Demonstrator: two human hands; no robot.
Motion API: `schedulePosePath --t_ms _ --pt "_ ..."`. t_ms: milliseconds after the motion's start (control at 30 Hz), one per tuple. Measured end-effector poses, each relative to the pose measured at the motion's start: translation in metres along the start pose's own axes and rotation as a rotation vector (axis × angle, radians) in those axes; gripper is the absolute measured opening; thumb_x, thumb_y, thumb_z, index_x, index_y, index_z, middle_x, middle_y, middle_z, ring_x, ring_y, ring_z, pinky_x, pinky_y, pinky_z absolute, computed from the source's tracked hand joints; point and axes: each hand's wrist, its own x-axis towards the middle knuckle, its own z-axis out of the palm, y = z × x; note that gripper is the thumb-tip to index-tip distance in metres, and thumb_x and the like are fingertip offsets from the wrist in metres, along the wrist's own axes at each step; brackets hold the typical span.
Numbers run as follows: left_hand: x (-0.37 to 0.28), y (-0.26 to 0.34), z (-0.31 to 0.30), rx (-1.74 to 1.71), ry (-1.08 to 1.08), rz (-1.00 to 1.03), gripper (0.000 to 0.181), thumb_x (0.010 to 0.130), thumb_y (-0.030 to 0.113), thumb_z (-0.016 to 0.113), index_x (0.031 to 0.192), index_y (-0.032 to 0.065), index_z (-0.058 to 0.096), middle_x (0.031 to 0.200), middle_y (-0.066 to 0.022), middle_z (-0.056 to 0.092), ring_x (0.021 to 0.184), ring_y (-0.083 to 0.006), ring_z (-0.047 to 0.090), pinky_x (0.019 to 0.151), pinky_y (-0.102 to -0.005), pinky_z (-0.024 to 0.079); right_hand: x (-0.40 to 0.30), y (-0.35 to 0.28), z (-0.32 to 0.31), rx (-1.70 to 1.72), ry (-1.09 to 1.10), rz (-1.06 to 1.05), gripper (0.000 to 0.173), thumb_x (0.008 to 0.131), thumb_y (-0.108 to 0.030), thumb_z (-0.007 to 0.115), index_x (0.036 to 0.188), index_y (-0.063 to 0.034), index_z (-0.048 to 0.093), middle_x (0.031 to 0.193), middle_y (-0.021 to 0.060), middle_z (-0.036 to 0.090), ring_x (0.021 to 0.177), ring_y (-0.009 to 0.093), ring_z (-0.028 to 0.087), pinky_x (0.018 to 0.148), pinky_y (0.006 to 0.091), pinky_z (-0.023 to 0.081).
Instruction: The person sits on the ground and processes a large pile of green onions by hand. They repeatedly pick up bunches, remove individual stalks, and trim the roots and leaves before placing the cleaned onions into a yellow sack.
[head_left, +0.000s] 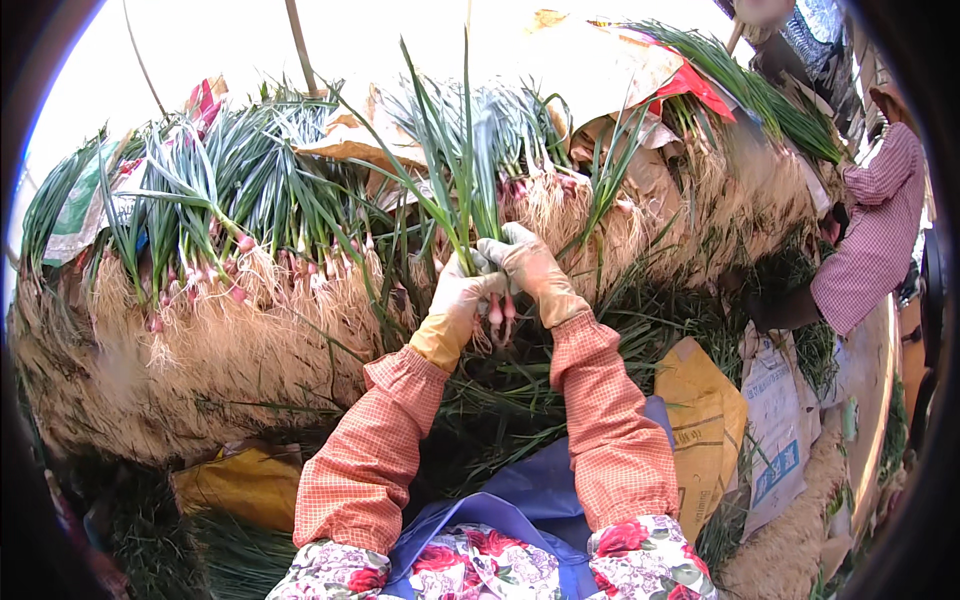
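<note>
My gloved left hand (454, 301) and gloved right hand (534, 268) meet in front of me around a small bunch of green garlic plants (466, 180). Its long leaves stand up above my fingers. Below them hang pinkish bulbs (501, 309) with roots. My left hand closes on the stems from the left, while the right one grips from the other side; the fingers partly hide the stems. Just beyond my hands runs a long heap of similar green garlic (300, 247), its leaves pointing away and its pale roots (247, 360) hanging towards me.
Paper and plastic sacks (607, 67) lie over the heap. Loose cut leaves (510, 397) cover the ground below my hands. A yellow sack (701, 435) and a white printed sack (776, 435) lie at the right. Another person (870, 232) in a checked garment works at the far right.
</note>
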Motion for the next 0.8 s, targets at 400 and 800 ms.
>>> schedulePosePath --t_ms 400,800 --pt "-0.026 0.005 -0.042 0.003 -0.119 -0.137 0.023 0.089 -0.002 0.060 0.109 0.0076 0.059 0.090 -0.0039 0.065 0.075 -0.0177 0.064 0.064 -0.0300 0.054 -0.028 -0.019 0.040 0.465 -0.057 0.073 0.020 0.089 -0.013 0.069 0.106 -0.0031 0.066 0.087 0.0007 0.069 0.070 0.008 0.062 0.059 0.0225 0.049" --pt "-0.035 0.143 -0.061 0.034 0.055 0.366 0.004 0.094 0.004 0.056 0.092 0.0067 0.055 0.076 -0.0104 0.067 0.060 -0.0147 0.065 0.038 -0.0246 0.051 -0.019 -0.058 -0.001 0.435 0.111 0.059 0.023 0.098 -0.026 0.056 0.099 -0.0038 0.064 0.060 -0.0005 0.058 0.041 0.007 0.044 0.036 0.0215 0.035"
